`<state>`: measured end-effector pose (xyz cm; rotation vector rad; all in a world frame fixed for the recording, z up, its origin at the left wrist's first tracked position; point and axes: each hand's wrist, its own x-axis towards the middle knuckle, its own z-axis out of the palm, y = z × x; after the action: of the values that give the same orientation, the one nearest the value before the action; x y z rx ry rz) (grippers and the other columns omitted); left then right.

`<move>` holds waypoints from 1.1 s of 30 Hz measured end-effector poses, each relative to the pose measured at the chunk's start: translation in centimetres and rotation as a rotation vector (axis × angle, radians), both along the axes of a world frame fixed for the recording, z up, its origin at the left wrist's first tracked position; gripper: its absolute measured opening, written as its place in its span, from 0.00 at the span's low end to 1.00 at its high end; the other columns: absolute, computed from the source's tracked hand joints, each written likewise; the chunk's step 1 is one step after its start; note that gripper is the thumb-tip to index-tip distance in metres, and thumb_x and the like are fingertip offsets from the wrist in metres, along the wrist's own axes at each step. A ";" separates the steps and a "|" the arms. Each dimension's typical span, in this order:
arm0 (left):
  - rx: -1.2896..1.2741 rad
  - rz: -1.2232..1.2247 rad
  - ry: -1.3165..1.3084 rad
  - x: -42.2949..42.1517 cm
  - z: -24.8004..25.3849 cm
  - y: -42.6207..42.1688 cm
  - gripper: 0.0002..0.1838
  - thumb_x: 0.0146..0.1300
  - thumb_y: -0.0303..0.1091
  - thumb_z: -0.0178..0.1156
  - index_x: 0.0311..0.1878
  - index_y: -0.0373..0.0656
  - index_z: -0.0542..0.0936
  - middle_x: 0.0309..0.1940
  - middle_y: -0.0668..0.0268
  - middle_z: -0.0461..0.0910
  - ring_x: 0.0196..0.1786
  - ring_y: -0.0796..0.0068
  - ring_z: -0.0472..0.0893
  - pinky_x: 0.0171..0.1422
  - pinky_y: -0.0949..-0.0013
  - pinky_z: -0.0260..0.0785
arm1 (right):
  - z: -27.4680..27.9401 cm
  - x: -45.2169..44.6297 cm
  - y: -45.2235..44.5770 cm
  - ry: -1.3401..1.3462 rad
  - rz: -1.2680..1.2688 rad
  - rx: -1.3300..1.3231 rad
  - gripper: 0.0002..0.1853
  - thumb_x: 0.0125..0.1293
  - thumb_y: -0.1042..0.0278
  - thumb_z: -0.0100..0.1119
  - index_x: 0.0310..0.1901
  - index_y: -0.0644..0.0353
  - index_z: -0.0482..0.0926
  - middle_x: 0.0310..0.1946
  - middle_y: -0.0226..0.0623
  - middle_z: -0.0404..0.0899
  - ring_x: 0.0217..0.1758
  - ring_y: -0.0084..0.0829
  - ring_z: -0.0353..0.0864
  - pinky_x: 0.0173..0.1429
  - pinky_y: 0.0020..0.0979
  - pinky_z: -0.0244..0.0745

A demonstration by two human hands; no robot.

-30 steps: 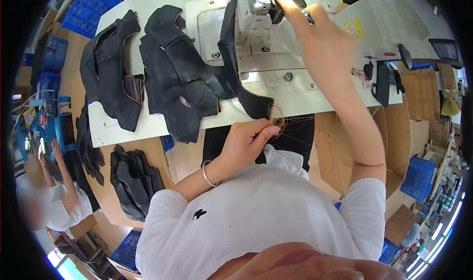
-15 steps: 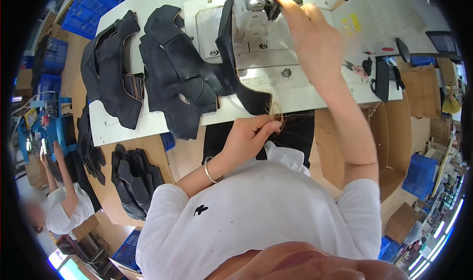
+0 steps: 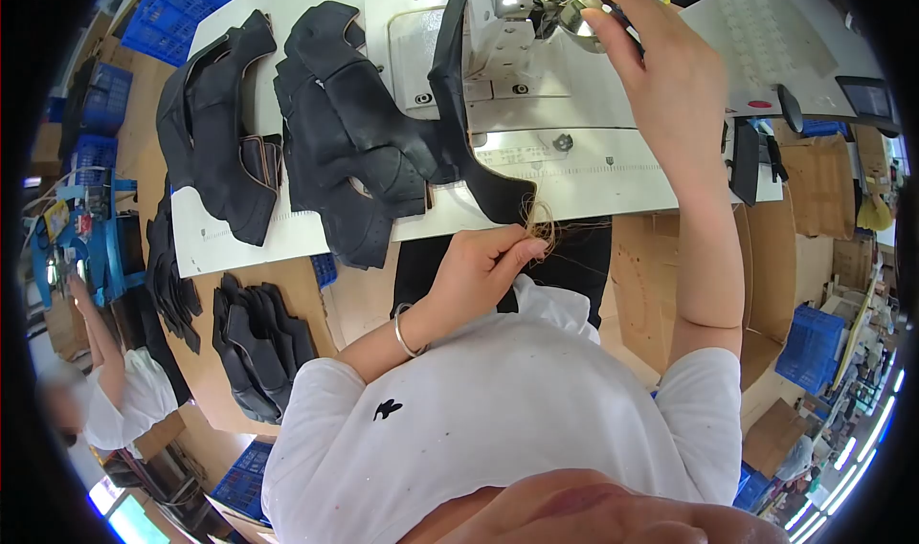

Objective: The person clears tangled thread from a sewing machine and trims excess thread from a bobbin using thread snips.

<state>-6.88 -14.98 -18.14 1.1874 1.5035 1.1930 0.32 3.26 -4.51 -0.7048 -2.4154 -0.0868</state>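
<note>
Hands at a sewing machine. Compared with half a second earlier, the right hand (image 3: 665, 75) has shifted to the right of the lit head of the sewing machine (image 3: 500, 42), and its fingertips stand apart, where one had reached in at the head. A dark, slender object (image 3: 628, 27) now shows among its fingers; whether they are clamped on it cannot be told. The left hand (image 3: 486, 262) keeps its pinch on a tangle of tan thread (image 3: 544, 221), which suggests that the change in the work is confined to the machine head.

The thread lies just beyond the near edge of the surface (image 3: 584, 185), at the left fingertips and well apart from the right hand. Beside it, the near end of a curved black piece (image 3: 498, 198) reaches that same edge; the rest of the piece runs along the machine's left side toward the far edge. The two hands are well apart. Further left lie a middle pile of black pieces (image 3: 335, 128) and, nearest the left edge, another black group (image 3: 220, 123).
</note>
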 end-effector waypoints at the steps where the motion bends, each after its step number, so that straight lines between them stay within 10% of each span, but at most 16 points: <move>1: -0.010 0.006 -0.004 -0.1 0.1 0.0 0.13 0.66 0.35 0.56 0.31 0.35 0.81 0.14 0.66 0.70 0.19 0.82 0.63 0.23 0.76 0.57 | -0.3 -0.1 0.0 0.016 0.004 0.000 0.13 0.59 0.67 0.60 0.43 0.63 0.74 0.28 0.43 0.77 0.29 0.45 0.78 0.32 0.40 0.71; 13: 0.006 0.031 -0.003 0.1 -0.3 -0.1 0.13 0.66 0.35 0.56 0.32 0.35 0.81 0.15 0.63 0.70 0.18 0.79 0.65 0.24 0.74 0.60 | -1.7 -2.0 5.1 -0.042 0.270 0.565 0.07 0.48 0.66 0.63 0.30 0.52 0.76 0.19 0.29 0.68 0.23 0.32 0.73 0.30 0.32 0.67; 22: 0.030 0.054 0.002 -0.3 -0.5 -0.2 0.14 0.65 0.37 0.57 0.30 0.36 0.80 0.15 0.60 0.72 0.15 0.71 0.69 0.22 0.70 0.60 | -1.6 -2.2 7.4 -0.128 0.426 0.724 0.16 0.49 0.68 0.66 0.43 0.50 0.79 0.25 0.25 0.74 0.29 0.24 0.76 0.32 0.26 0.72; 33: 0.067 0.033 0.054 -0.6 -1.1 -0.6 0.10 0.61 0.33 0.60 0.31 0.35 0.81 0.18 0.60 0.75 0.18 0.71 0.72 0.25 0.71 0.63 | -3.6 2.5 3.0 0.098 0.054 -0.114 0.17 0.60 0.57 0.61 0.50 0.50 0.76 0.24 0.30 0.74 0.24 0.34 0.73 0.27 0.32 0.68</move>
<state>-7.47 -15.60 -19.25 1.2528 1.5384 1.2510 2.82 6.24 -8.13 -0.6782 -2.3572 0.1056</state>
